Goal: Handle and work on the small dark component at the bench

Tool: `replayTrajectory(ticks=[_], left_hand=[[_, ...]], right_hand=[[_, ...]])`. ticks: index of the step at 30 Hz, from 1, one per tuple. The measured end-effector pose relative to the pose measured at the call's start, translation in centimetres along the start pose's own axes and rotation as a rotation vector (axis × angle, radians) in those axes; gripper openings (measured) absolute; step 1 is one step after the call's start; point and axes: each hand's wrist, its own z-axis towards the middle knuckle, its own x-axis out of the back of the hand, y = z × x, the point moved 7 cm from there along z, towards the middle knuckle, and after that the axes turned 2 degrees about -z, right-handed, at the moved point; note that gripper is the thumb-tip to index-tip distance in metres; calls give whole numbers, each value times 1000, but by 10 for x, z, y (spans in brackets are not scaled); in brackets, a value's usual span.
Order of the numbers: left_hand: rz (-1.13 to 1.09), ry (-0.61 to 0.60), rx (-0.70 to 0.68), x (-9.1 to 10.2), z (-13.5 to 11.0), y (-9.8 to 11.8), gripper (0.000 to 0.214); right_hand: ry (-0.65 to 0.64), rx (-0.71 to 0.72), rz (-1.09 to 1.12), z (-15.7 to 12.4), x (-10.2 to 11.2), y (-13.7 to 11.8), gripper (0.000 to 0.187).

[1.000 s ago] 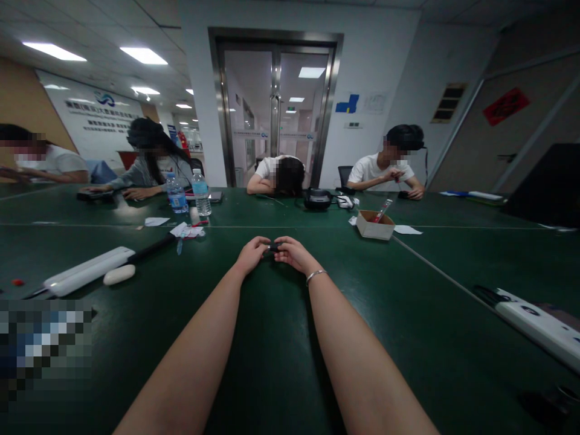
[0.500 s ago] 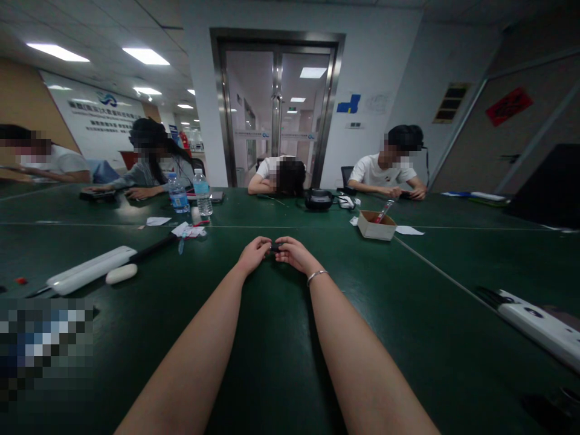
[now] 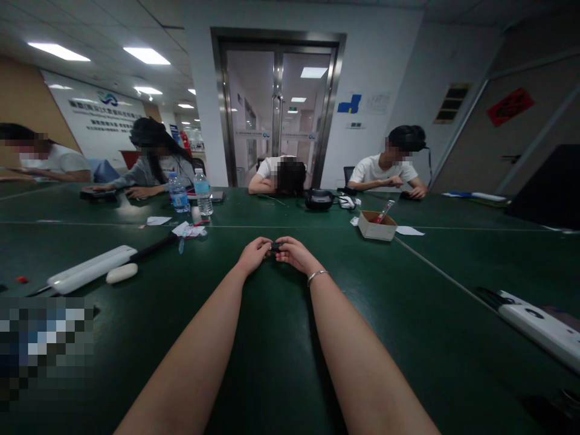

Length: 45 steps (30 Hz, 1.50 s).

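Over the dark green table (image 3: 276,338), both of my arms are stretched forward and the hands meet near the middle. A small black object (image 3: 276,247) lies between their fingertips; its kind is too small to make out. The fingers of my left hand (image 3: 254,254) pinch its left end. Curled round the right end is my right hand (image 3: 296,255), with a silver bangle (image 3: 317,275) at the wrist. The fingers hide much of the object.
Left of my arms lie a white long-bodied device (image 3: 90,270) and a white oval piece (image 3: 122,273). Two water bottles (image 3: 203,193) stand farther back. To the right are a small open box (image 3: 377,226) and a white power strip (image 3: 539,317). Several people sit across the table.
My hands and the black object stay practically in place. Across the table at the right, a person's hand has lifted off the dark device in front of them.
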Motion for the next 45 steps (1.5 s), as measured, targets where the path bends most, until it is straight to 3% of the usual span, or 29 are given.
replayTrajectory(ticks=[13,25,30,35,38,41,43,45], left_hand=[[18,24,71,4,4,-8,30],[-30,-19,61,0,-1,5,29],[-75,53,38,5,-5,8,25],[10,88,-9,5,-7,8,28],[163,54,21,8,-11,14,28],[300,-101,74,20,-31,24,29],[312,-149,89,41,-56,30,31],[297,-120,134,73,-88,32,36]], right_hand=[[11,-2,6,-1,1,0,22],[-17,5,-22,1,0,1,23],[-50,42,-237,4,-10,4,20],[106,200,-521,3,-13,1,24],[93,216,-724,-13,-14,-12,27],[-27,308,-1023,-53,-12,-44,38],[-63,342,-1195,-93,-1,-70,37],[-20,314,-1354,-137,22,-95,37]])
